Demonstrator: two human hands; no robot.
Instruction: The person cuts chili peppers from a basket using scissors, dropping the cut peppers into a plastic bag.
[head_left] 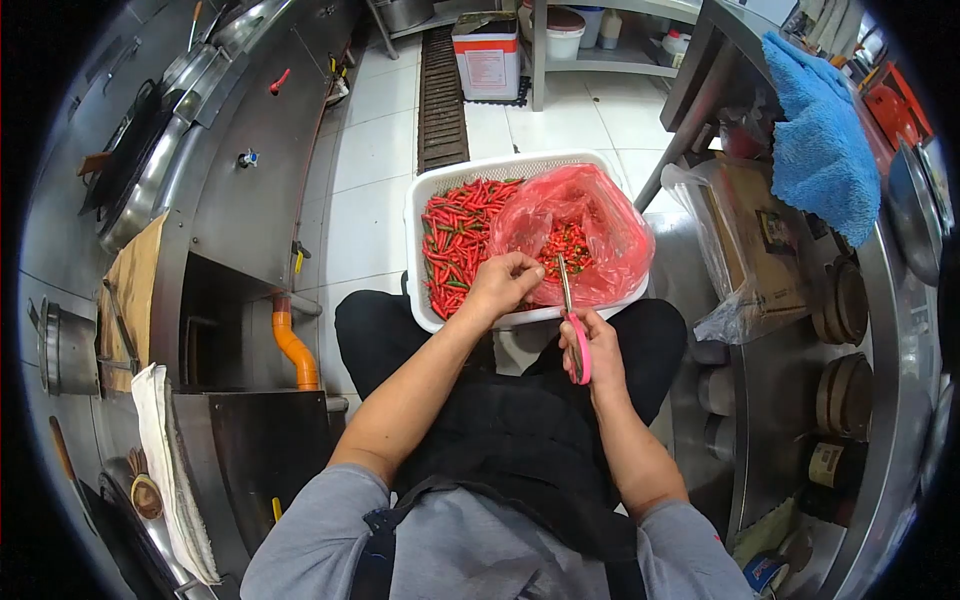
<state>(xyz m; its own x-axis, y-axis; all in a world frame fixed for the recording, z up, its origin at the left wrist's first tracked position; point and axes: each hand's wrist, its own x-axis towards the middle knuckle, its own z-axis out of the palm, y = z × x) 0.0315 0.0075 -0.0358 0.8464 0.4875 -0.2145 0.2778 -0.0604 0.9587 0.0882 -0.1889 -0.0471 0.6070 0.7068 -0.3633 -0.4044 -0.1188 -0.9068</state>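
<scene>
A white basket (420, 190) sits in front of me between my knees, with red and some green chilies (465, 235) heaped in its left part. In its right part rests an open red plastic bag (625, 215) with small cut chili pieces (568, 243) inside. My left hand (505, 285) is at the bag's near left edge, thumb and fingers pinched together; whatever is between them is too small to make out. My right hand (597, 350) grips scissors (581, 352) with pink handles, their blades pointing away over the bag's near edge. The blades look nearly closed.
Steel stove fronts (250, 150) line my left side, with an orange pipe (293, 350) low down. On the right stand steel shelves, a blue towel (822, 130) and a plastic-wrapped cardboard piece (745, 235). A floor drain grate (442, 100) and a white-and-red tin (487, 60) lie ahead.
</scene>
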